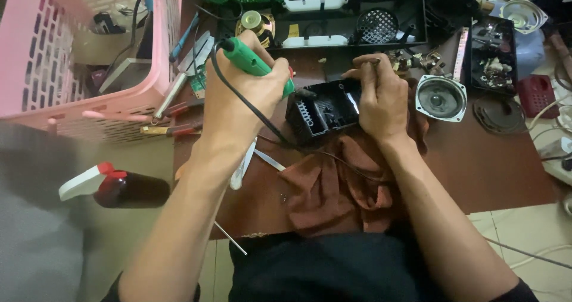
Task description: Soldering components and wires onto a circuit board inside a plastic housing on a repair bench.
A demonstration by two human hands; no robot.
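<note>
This is a small electronics repair workshop, set up low over a tiled floor (524, 230). The brown bench (476, 165) is crowded with loose speaker drivers (440, 97), an opened black speaker housing (357, 22) with a round grille, a tray of small salvaged parts (492, 55) and a green circuit board (198, 83). Hand tools lie among them: pliers with red handles (173, 129), a screwdriver (183, 37), tweezers (269, 159). A green-handled soldering iron (253, 62) with a black cord is at a small black plastic casing (325, 108) resting on a brown rag (333, 189). A pink plastic basket (47, 58) holds more gear, and a spray bottle (119, 187) lies beside it.
</note>
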